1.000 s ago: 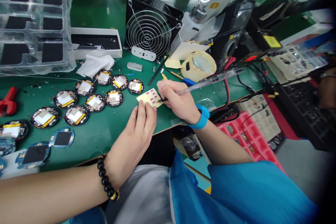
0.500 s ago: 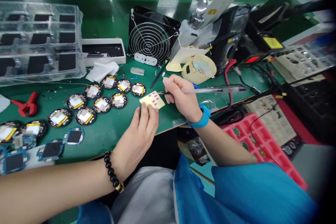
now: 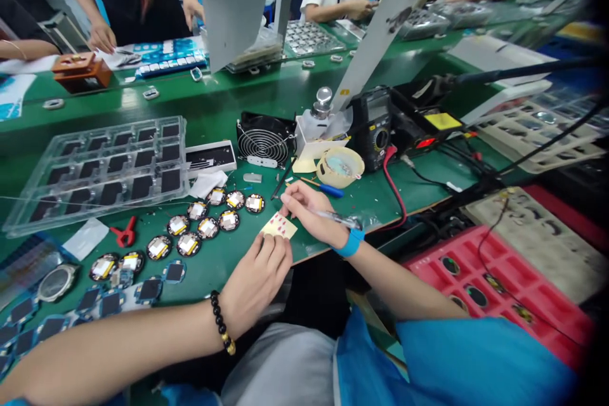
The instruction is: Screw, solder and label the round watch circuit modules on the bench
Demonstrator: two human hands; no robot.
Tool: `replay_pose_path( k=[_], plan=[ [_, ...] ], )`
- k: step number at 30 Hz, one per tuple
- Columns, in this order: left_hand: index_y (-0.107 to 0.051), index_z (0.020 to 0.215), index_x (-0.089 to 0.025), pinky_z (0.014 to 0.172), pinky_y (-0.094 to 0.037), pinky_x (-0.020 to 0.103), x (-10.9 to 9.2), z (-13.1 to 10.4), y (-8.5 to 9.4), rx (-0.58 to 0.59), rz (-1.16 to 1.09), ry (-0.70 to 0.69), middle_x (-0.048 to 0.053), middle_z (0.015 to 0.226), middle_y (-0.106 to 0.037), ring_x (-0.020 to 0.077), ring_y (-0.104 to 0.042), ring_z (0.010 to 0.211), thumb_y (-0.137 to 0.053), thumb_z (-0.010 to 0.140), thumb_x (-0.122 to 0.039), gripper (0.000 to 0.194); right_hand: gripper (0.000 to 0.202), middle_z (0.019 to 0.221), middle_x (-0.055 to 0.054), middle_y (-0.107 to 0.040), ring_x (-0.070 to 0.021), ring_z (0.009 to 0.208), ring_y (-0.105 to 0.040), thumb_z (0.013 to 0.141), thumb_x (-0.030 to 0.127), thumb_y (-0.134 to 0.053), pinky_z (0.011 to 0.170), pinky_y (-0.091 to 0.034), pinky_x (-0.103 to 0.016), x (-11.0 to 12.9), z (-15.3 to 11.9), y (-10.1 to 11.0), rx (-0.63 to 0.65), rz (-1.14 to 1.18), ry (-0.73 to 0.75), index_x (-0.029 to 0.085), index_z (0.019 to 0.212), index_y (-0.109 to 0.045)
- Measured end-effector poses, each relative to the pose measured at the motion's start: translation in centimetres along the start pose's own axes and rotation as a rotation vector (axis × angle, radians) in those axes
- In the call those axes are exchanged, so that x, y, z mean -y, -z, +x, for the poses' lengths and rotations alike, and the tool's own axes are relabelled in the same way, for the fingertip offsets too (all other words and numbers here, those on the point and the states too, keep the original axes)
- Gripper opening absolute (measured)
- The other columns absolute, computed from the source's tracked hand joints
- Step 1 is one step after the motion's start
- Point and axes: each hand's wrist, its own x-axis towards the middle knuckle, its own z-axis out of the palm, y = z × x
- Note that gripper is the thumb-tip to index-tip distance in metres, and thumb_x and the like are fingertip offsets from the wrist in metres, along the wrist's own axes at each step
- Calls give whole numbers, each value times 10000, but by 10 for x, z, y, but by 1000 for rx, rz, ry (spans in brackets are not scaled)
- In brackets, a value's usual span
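While the right hand (image 3: 311,216) has its grip closed around one pen (image 3: 335,218), the left hand (image 3: 254,279), how far open unclear, touches one card (image 3: 283,227) on the surface (image 3: 214,261) near eleven round modules (image 3: 189,244).

The left fingers (image 3: 272,248) touch a pink-marked yellow card (image 3: 281,227), near the right fingers (image 3: 291,202) gripping a clear pen (image 3: 333,217).

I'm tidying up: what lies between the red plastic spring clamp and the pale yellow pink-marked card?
The head view shows several round black-rimmed modules between the clamp and card.
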Motion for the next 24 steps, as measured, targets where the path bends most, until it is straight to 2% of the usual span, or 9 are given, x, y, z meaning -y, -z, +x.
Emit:
replay_pose_path(
  k=[4, 9, 15, 19, 24],
  plan=[
    [-556, 1414, -19, 1155, -469, 467, 1, 2, -5, -32, -87, 41, 229, 1394, -638, 328, -623, 1304, -546, 1007, -252, 469, 229, 826, 12, -765, -171, 757, -721, 1039, 467, -588, 726, -518, -293, 3, -6, 0, 0, -81, 30, 248, 971, -588],
    [-590, 1359, -57, 1205, -396, 433, 6, 7, -6, -65, -110, 28, 209, 1443, -631, 314, -585, 1377, -511, 1039, -325, 425, 258, 840, -2, -762, -189, 781, -734, 1046, 498, -555, 737, -524, -302, 4, -10, 2, -2, -167, 43, 252, 983, -596],
    [-483, 1521, 11, 1227, -380, 407, 9, 9, -6, -57, -48, 78, 205, 1474, -600, 278, -588, 1343, -460, 1069, -463, 656, 350, 911, -47, -781, -217, 832, -748, 1026, 592, -552, 753, -559, -316, -6, -4, 3, -17, -185, 26, 247, 1016, -605],
    [-554, 1464, 2, 1221, -395, 421, 6, 5, -12, -99, 64, 43, 206, 1457, -618, 282, -594, 1356, -430, 1074, -328, 525, 390, 897, -52, -765, -217, 843, -736, 1019, 625, -551, 767, -563, -323, -9, 0, 0, -73, -138, 27, 238, 1029, -593],
    [-572, 1435, -2, 1213, -430, 425, 5, 3, -18, -109, 14, 30, 219, 1489, -610, 312, -582, 1411, -462, 1052, -267, 479, 452, 638, 26, -620, -163, 622, -613, 975, 662, -618, 666, -499, -296, -1, -4, -5, -127, 58, 10, 235, 859, -526]
  ],
)
